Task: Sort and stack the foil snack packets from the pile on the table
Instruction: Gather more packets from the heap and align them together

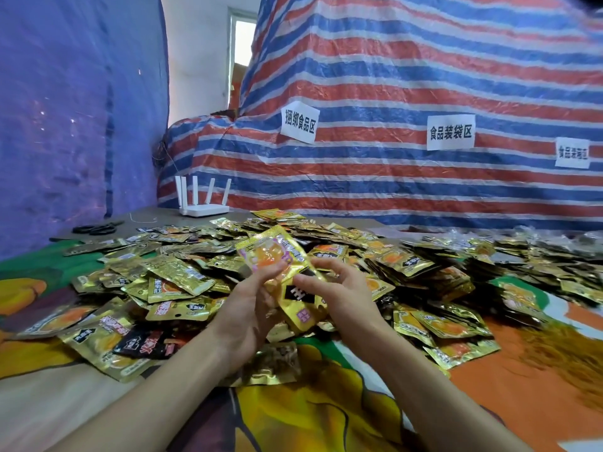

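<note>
From the head camera, both hands meet near the middle of the scene, just above the near edge of the heap. The left hand (249, 303) grips the held packets (277, 256), a small bunch of gold foil packets, from the left. Its fingers (273, 273) are curled round their left edge, with the tips lying on the orange-printed front. The right hand (342, 288) comes in from the right. Its bent fingers are spread a little, with their tips pressing on the bunch's right side and on the black label lower down. The bunch stands tilted between the two hands, its top leaning far and left.

Beneath and behind the hands, the pile (182, 275) of loose gold packets spreads across the table, and a black packet (143, 345) lies at its near left. To the right, the stacked rows (440, 272) of packets lie overlapped. The tablecloth (326, 402) is brightly printed.

Far left on the table stand a white router (202, 208) and black scissors (94, 228). Behind them hangs a striped tarp (424, 76) bearing paper labels (451, 132).
</note>
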Motion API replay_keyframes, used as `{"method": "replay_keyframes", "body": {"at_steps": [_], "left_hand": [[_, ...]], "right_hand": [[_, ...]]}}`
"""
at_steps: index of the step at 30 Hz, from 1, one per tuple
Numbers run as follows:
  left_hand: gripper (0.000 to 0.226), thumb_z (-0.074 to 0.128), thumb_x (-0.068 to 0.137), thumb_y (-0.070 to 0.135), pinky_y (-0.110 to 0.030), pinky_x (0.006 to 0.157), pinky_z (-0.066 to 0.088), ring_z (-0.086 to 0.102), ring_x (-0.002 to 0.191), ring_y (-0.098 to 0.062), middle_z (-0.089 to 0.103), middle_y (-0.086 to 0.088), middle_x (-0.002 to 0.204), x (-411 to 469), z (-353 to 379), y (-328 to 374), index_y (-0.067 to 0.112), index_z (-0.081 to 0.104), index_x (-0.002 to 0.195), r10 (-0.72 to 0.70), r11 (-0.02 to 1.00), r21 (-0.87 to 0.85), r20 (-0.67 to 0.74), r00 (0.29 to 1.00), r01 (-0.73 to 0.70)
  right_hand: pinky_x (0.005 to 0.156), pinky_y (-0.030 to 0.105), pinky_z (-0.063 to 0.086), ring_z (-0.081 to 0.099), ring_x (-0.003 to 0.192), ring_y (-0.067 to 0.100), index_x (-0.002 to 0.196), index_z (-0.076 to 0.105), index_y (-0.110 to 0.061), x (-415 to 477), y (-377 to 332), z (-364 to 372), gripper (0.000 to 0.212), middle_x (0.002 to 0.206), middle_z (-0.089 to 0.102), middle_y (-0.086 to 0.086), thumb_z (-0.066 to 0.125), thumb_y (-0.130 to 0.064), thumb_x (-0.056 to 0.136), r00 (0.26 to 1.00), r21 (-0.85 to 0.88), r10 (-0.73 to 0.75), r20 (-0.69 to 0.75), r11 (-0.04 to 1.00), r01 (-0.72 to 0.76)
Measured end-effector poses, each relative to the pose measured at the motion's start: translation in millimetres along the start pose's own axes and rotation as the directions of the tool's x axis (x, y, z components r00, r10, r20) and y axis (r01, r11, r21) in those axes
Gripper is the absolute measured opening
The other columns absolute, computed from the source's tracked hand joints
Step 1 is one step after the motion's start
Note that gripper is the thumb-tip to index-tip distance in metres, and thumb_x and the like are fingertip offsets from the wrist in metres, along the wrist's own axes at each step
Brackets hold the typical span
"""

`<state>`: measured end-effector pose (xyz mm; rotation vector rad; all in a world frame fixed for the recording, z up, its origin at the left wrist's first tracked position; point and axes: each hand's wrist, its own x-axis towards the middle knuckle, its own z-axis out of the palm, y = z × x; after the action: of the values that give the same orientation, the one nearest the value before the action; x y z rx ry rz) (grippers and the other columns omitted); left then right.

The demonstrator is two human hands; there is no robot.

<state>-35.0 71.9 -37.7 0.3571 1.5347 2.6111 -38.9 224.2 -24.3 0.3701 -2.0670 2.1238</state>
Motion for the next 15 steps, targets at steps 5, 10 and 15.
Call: {"method": "replay_keyframes", "body": {"at_steps": [5, 10, 15], "left_hand": [[0.046, 0.06, 0.083, 0.046, -0.042, 0.088, 0.052, 0.068, 0.099, -0.027, 0.073, -0.009, 0.109, 2.0, -4.9, -2.4, 0.013, 0.065, 0.115, 0.085, 0.994, 0.091, -0.204, 0.975, -0.068], [0.034, 0.05, 0.097, 0.039, -0.04, 0.078, 0.047, 0.065, 0.085, -0.025, 0.071, -0.008, 0.1, 2.3, -6.4, -0.6, 0.01, 0.064, 0.109, 0.094, 0.992, 0.105, -0.234, 0.968, -0.071], [0.031, 0.048, 0.098, 0.034, -0.037, 0.072, 0.048, 0.065, 0.072, -0.019, 0.07, -0.006, 0.093, 3.3, -8.4, -3.2, 0.012, 0.066, 0.111, 0.122, 0.983, 0.166, -0.232, 0.965, -0.084]], "right_hand": [[0.078, 0.032, 0.052, 0.063, 0.091, 0.015, 0.114, 0.06, -0.019, 33.4, -15.6, -36.3, 0.024, 0.106, 0.066, -0.003, 0.066, -0.029, 0.094, 0.932, -0.713, -0.279, -0.23, 0.701, 0.034], [0.073, 0.041, 0.049, 0.063, 0.095, 0.036, 0.12, 0.05, -0.016, 58.9, -3.2, -59.4, 0.027, 0.109, 0.063, 0.012, 0.06, -0.026, 0.097, 0.883, -0.941, -0.435, -0.173, 0.338, -0.018], [0.107, 0.051, 0.032, 0.04, 0.131, 0.033, 0.119, 0.066, -0.02, 66.2, 10.3, -66.0, 0.032, 0.139, 0.052, 0.01, 0.047, -0.038, 0.102, 0.886, -0.955, -0.395, -0.242, -0.065, -0.29]]}}
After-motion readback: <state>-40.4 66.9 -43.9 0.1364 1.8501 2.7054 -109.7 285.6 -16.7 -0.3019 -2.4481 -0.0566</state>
